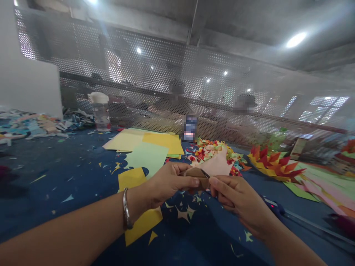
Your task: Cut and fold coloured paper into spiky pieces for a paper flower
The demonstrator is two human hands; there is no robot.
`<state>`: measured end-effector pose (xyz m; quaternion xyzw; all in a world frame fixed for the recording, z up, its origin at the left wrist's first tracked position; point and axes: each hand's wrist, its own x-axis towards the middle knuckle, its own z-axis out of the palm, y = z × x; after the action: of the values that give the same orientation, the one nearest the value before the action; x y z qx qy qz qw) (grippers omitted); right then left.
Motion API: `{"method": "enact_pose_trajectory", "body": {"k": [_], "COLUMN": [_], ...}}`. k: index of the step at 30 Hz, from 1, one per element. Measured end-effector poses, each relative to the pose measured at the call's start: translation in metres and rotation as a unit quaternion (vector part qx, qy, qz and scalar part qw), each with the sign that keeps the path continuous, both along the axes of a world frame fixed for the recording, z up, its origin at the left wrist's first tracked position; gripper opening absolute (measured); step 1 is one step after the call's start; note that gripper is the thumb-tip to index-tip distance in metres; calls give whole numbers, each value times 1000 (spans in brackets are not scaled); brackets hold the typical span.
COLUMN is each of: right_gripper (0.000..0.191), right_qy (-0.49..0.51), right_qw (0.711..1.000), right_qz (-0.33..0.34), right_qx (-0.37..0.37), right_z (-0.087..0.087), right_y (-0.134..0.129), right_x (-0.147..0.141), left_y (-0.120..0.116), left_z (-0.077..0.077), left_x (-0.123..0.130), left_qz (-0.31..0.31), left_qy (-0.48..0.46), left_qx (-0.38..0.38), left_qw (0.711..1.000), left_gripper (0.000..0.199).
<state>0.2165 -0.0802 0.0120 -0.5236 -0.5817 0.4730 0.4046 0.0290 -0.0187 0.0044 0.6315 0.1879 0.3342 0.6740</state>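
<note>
My left hand [172, 183] is closed, thumb and fingers pinching a small rounded brown paper piece [196, 173] above the middle of the table. Close against its right side is my right hand [231, 190], with thumb and forefinger pinched together. A thin dark strip [205, 174] runs from those fingertips along the brown piece; whether it is a tool or a paper edge I cannot tell. Under my left wrist lies a yellow paper sheet [144, 227], and behind it a pale green sheet [146, 157]. Star-shaped paper scraps [183, 214] are scattered below my hands.
Yellow sheets [163, 142] are stacked farther back. Beyond my hands is a heap of colourful cut paper [209, 149] with a pink piece [219, 162]. At right are an orange-red pointed paper piece [277, 162] and a dark blue glue gun-like tool [273, 205]. A lidded cup [100, 111] stands back left.
</note>
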Motion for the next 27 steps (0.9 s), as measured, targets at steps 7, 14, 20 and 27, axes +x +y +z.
{"method": "enact_pose_trajectory", "body": {"k": [7, 14, 20, 27], "right_gripper": [38, 39, 39, 39], "right_qy": [1, -5, -7, -2], "right_qw": [1000, 1000, 1000, 1000], "right_qz": [13, 10, -9, -11], "right_qx": [0, 4, -6, 3], "right_z": [-1, -1, -1, 0], "right_y": [0, 0, 0, 0], "right_x": [-1, 0, -1, -3], "left_y": [3, 4, 2, 3], "left_z": [-2, -4, -4, -4], "left_x": [0, 0, 2, 0], "left_qz": [-30, -36, 20, 19], "left_qy": [-14, -4, -14, 4], "left_qx": [7, -16, -15, 10], "left_qw": [999, 999, 1000, 1000], "left_gripper": [11, 16, 17, 16]}}
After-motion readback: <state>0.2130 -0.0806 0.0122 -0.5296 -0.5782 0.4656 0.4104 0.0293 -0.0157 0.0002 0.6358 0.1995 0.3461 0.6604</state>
